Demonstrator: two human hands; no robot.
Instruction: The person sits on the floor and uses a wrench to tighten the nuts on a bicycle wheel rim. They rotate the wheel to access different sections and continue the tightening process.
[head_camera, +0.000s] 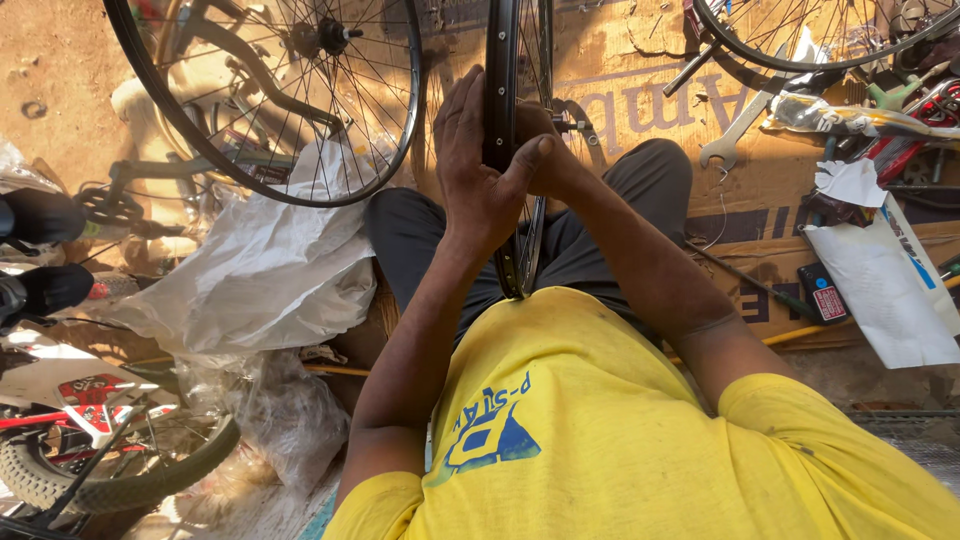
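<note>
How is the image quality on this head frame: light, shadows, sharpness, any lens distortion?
Head view: warm, low sunlight from the left lights the plastic sheet and yellow shirt brightly; the left hand and right hand on the rim are sharp but partly shaded; wide-angle curvature bends the edges; no motion blur.

Person wears a bright yellow short-sleeved cotton T-shirt (640, 430), blue graphic print on the chest, faint grime marks on the fabric. Dark grey trousers (600, 230). Forearms bare; no gloves, watch or rings visible
</note>
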